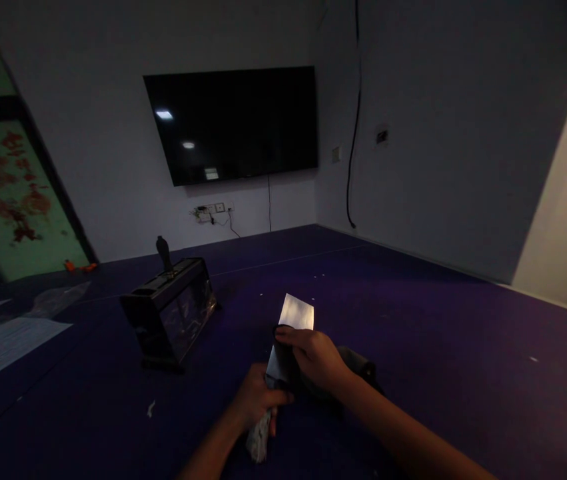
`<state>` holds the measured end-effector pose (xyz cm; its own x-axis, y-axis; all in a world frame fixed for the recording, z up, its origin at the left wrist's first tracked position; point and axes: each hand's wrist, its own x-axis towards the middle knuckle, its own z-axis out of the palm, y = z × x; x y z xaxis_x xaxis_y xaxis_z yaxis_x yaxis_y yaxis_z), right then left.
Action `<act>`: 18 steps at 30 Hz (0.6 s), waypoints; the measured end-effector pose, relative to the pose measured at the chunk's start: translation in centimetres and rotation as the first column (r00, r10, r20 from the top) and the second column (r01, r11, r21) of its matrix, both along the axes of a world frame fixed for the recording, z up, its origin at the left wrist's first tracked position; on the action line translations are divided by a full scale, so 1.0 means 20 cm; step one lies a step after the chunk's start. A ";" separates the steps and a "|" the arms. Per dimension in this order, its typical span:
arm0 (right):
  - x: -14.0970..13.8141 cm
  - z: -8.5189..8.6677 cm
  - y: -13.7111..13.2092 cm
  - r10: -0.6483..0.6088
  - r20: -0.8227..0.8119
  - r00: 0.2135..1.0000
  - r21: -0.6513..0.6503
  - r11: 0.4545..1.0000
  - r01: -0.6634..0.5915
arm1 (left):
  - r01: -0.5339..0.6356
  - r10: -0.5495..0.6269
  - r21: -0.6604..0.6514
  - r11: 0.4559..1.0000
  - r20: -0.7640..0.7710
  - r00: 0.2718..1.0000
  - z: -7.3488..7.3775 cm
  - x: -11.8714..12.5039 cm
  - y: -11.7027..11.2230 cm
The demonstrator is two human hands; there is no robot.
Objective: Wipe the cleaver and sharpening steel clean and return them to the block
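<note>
My left hand (258, 399) is closed around the pale handle (259, 440) of a wide cleaver, whose shiny blade (297, 313) points up and away from me. On the lower part of the blade rests my right hand (316, 357), fingers curled over its flat side. A dark cloth-like thing (360, 368) lies just behind and under that hand; I cannot tell whether the hand grips it. All of this is low in the middle of the view, above a dark purple surface (413, 347).
A black knife block (170, 313) with a clear front stands to the left of my hands, one dark handle (164, 253) sticking up from it. Papers (3, 343) and a plastic bag (58, 298) lie far left. A dark television (236, 123) hangs on the wall.
</note>
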<state>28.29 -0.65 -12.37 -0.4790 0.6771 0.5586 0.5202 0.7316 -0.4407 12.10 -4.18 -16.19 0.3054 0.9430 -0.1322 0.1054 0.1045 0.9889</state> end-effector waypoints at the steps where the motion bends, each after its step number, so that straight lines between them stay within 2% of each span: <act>1: 0.01 0.00 0.01 -0.019 0.001 1.000 -0.002 1.000 0.019 | 0.010 -0.010 -0.001 1.000 0.002 1.000 0.00 0.00 0.00; 6: 0.03 0.00 0.04 -0.074 0.010 0.997 0.004 0.997 0.074 | 0.067 -0.066 -0.015 0.998 0.024 0.998 0.01 0.00 -0.01; 11: 0.03 -0.02 0.06 -0.057 -0.016 0.998 0.012 0.998 0.057 | 0.064 -0.064 -0.017 0.998 0.016 0.998 0.02 0.01 -0.01; 18: -0.01 -0.03 0.01 0.021 -0.030 0.999 -0.014 1.000 -0.022 | -0.021 0.021 -0.016 1.000 -0.009 1.000 0.02 0.01 -0.01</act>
<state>28.15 -0.37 -12.94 -0.4766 0.6750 0.5633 0.4908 0.7359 -0.4665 12.23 -4.36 -15.79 0.2841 0.9470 -0.1501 0.1114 0.1229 0.9861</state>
